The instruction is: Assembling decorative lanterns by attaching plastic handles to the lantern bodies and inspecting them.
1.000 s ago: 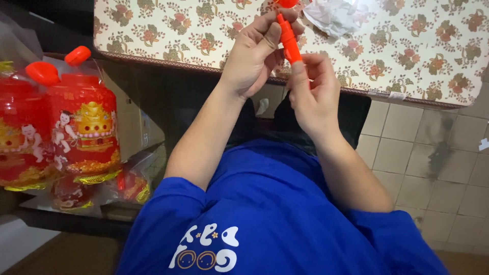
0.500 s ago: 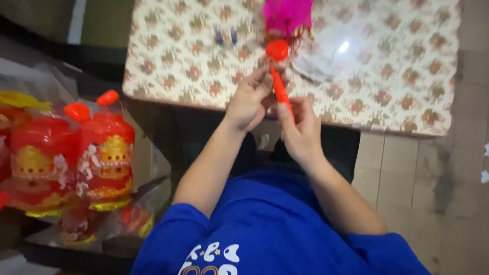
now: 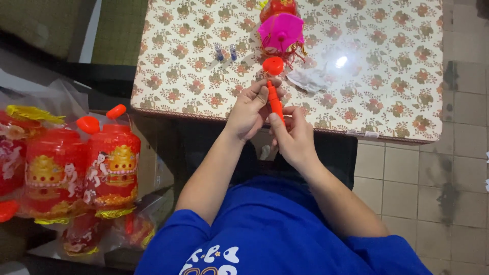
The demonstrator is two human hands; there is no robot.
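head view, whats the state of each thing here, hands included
left hand: gripping the orange handle
right hand: gripping the handle's lower end
orange handle: held upright over the table edge
pink lantern: lying on the table, not held
two batteries: loose on the table, side by side
red lanterns: bagged in clear plastic, standing at the left

Bagged red lanterns at my left, one loose wrapper on the desk.

On my left I see red drum-shaped lanterns (image 3: 109, 170) standing side by side in clear plastic bags (image 3: 61, 99), each printed with gold and white figures, trimmed yellow along the bottom rim and topped with an orange handle. More bagged red pieces (image 3: 81, 237) lie beneath them, too crumpled for me to tell apart. A crumpled clear wrapper (image 3: 308, 80) lies on the floral desk (image 3: 397, 66), just beside the pink-topped lantern. I see no signs or screens.
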